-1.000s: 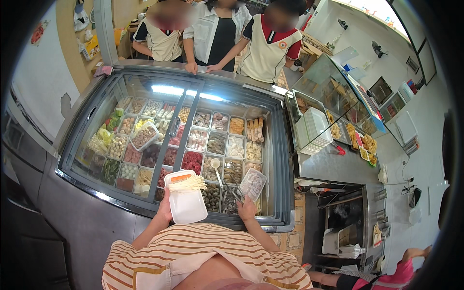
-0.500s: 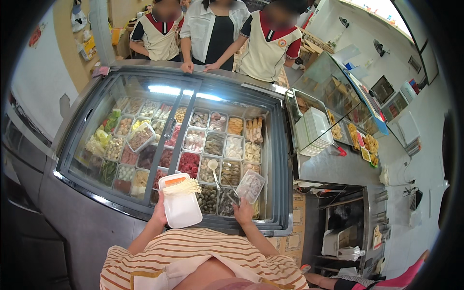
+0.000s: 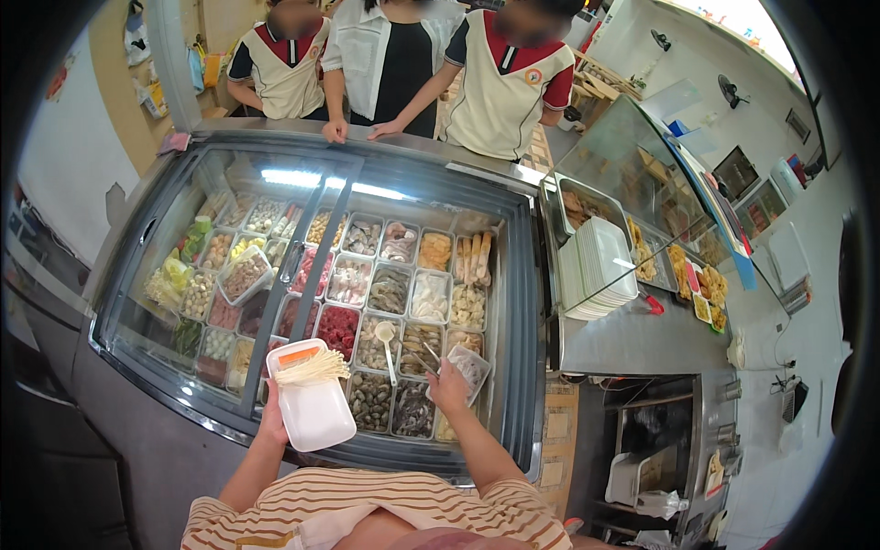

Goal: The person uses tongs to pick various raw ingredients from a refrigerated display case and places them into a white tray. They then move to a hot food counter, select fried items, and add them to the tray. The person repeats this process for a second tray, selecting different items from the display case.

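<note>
My left hand (image 3: pixel 274 417) grips a white foam tray (image 3: pixel 316 417) by its left side, above the front of the display freezer. On the tray lie a bundle of enoki mushrooms (image 3: pixel 313 366) and an orange piece (image 3: pixel 297 356). In my right hand (image 3: pixel 448 386) are thin metal tongs (image 3: pixel 427 357), their tips pointing up and left over a bin of shellfish (image 3: pixel 423 343). Next to that hand, a clear plastic container (image 3: pixel 469 372) of pale food sits tilted on the bins; my fingers cover its left edge, and touching cannot be made out.
A white ladle (image 3: pixel 386 338) rests across the bins left of my right hand. Sliding glass (image 3: pixel 229 192) covers the freezer's left part. Three people stand behind it, hands on its far edge. Stacked white trays (image 3: pixel 598 266) and fried food (image 3: pixel 710 284) occupy the right counter.
My right hand has moved farther in over the bins with the tongs. The view has shifted slightly; my left hand still holds the tray.
</note>
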Motion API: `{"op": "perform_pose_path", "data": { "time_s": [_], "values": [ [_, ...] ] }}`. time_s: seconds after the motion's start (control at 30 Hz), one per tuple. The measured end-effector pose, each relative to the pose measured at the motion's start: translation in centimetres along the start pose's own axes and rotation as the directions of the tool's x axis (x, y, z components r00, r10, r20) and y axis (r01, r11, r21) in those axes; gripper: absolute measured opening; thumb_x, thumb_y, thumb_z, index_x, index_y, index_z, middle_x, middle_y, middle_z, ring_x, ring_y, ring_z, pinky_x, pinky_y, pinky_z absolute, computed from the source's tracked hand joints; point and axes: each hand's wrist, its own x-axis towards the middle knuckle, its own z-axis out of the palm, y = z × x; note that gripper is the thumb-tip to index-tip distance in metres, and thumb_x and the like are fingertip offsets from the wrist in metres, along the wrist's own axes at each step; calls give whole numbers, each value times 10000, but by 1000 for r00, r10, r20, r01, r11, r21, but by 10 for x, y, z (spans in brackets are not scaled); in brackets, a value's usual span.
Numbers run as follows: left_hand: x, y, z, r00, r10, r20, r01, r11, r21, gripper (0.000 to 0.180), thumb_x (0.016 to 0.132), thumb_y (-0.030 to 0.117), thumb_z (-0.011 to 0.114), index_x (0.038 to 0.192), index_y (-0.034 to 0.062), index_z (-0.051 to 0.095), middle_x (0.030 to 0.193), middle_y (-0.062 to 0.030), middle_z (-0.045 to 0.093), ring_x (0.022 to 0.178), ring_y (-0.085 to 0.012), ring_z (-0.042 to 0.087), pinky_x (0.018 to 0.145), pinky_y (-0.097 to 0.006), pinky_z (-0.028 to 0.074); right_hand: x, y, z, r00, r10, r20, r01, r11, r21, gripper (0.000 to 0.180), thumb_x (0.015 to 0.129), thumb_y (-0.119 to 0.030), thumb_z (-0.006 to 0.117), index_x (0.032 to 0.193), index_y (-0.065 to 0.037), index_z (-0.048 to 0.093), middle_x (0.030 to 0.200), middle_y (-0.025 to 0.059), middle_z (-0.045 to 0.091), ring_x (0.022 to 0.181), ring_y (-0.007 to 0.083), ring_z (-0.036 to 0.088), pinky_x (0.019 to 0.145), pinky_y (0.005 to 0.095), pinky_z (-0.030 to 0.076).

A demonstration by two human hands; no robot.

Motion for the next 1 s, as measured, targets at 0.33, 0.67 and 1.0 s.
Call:
{"op": "perform_pose_path", "data": {
  "time_s": [0.33,0.67,1.0],
  "values": [
    [50,-33,19,997,-76,-27,76,997,3,728,872,606,335,1376,82,322,1357,-99,426,1215,-268,443,1017,-412,360,94,44,73,982,-177,58,182,980,-83,465,784,-307,619,1121,-5,510,987,177,603,860,355,589,683,444,475],
    [56,-51,26,975,-211,-74,210,978,-15,710,873,563,409,1365,61,313,1313,-119,459,1158,-224,496,977,-372,407,105,46,72,945,-34,327,4,996,94,429,804,-289,601,1117,-14,499,894,193,600,799,380,584,673,465,454],
    [71,5,9,986,-166,-19,164,983,-81,754,863,588,396,1378,49,289,1345,-123,425,1196,-228,462,999,-379,379,218,-30,118,898,-154,412,195,979,-57,463,812,-296,583,1169,-20,480,983,217,601,851,391,587,707,464,462]
  ]
}}
